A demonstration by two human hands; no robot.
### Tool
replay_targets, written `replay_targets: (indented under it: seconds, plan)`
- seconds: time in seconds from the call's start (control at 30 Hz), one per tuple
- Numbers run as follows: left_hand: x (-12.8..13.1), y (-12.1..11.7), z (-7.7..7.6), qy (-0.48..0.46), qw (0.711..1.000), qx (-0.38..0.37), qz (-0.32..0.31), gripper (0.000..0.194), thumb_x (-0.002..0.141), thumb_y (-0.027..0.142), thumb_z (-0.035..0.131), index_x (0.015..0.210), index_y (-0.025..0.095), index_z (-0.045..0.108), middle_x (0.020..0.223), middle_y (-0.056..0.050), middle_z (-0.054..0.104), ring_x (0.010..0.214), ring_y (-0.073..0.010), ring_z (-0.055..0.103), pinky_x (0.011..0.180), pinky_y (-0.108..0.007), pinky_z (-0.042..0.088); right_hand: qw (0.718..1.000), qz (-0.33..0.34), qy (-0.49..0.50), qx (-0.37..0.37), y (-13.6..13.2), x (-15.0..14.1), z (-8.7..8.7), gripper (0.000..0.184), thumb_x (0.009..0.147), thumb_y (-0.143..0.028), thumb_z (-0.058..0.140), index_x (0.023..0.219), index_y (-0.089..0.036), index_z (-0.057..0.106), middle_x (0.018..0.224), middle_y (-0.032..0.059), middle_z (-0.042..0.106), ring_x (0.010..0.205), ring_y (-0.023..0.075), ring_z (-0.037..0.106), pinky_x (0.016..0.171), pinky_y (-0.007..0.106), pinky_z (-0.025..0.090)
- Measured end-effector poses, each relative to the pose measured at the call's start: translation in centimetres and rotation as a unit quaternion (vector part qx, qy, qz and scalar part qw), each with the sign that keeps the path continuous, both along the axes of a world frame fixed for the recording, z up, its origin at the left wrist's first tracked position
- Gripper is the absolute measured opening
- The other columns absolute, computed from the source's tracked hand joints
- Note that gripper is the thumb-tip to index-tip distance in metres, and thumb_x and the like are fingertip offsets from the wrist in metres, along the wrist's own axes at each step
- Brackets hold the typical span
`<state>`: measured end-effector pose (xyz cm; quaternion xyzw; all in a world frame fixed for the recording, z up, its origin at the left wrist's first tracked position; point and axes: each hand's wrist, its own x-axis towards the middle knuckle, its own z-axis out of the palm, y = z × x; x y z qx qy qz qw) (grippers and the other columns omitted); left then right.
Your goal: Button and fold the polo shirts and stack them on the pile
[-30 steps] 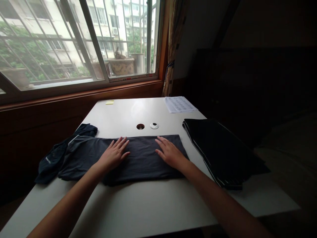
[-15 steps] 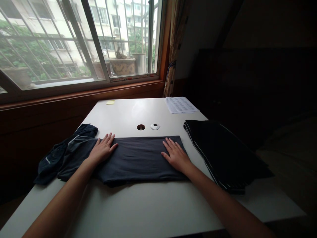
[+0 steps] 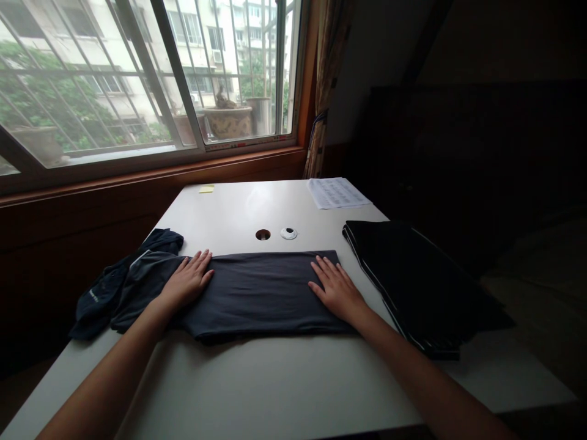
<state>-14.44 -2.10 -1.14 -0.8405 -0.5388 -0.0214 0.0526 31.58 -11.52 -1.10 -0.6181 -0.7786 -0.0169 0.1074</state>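
A dark grey-blue folded garment [image 3: 261, 296], perhaps trousers, lies flat across the white table [image 3: 275, 379]. My left hand [image 3: 187, 280] rests flat on its left part, fingers spread toward the far edge. On the garment's right end lies my right hand [image 3: 337, 287], palm down with the fingers apart. Beyond my left hand, at the table's left edge, a crumpled navy garment [image 3: 98, 299] with small white lettering touches the grey one. To the right sits a folded black garment stack [image 3: 413, 281] with thin white edging, apart from the grey cloth.
Printed paper sheets [image 3: 339, 193] lie at the far right corner of the table, and a yellow sticky note [image 3: 206, 189] at the far left. A round hole [image 3: 263, 234] and a white ring-shaped cover [image 3: 288, 233] are mid-table. Behind stand a barred window [image 3: 137, 79] and a curtain [image 3: 321, 91].
My right hand has slid slightly to the right over the grey garment. The left hand stays flat in nearly the same place. The view has shifted a little.
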Motion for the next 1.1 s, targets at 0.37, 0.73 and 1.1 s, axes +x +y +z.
replay_targets:
  seconds: [0.37, 0.73, 1.1]
  plan:
    - [1.3, -6.4, 2.8, -0.071, 0.984, 0.030, -0.159, 0.043, 0.102, 0.040, 0.045, 0.142, 0.025, 0.053, 0.159, -0.010, 0.038, 0.149, -0.0310, 0.030, 0.119, -0.057, 0.029, 0.982, -0.065, 0.090, 0.156, -1.7, 3.5, -1.2, 0.041, 0.097, -0.033, 0.048, 0.135, -0.020, 0.055, 0.144, 0.0175, 0.048, 0.131, 0.0342, 0.047, 0.107, 0.054, 0.042]
    - [-1.7, -15.4, 3.4, -0.076, 0.972, 0.035, -0.219, 0.049, 0.096, 0.034, 0.060, 0.144, 0.029, 0.051, 0.124, -0.007, 0.066, 0.115, -0.0248, 0.062, 0.100, -0.041, 0.053, 0.953, -0.178, 0.232, -0.074, -1.7, 5.2, 0.9, 0.066, 0.076, -0.041, 0.072, 0.135, -0.016, 0.052, 0.096, 0.0083, 0.068, 0.089, 0.0257, 0.068, 0.079, 0.036, 0.053]
    - [0.1, -14.5, 2.8, -0.059, 0.971, 0.053, -0.226, 0.038, 0.098, 0.013, 0.050, 0.134, 0.022, 0.057, 0.110, -0.008, 0.068, 0.095, -0.0203, 0.063, 0.088, -0.035, 0.054, 0.889, -0.204, 0.410, -0.031, -0.5, 5.5, 0.6, 0.068, 0.077, -0.052, 0.067, 0.136, -0.022, 0.050, 0.117, 0.0124, 0.064, 0.095, 0.0254, 0.068, 0.075, 0.036, 0.055]
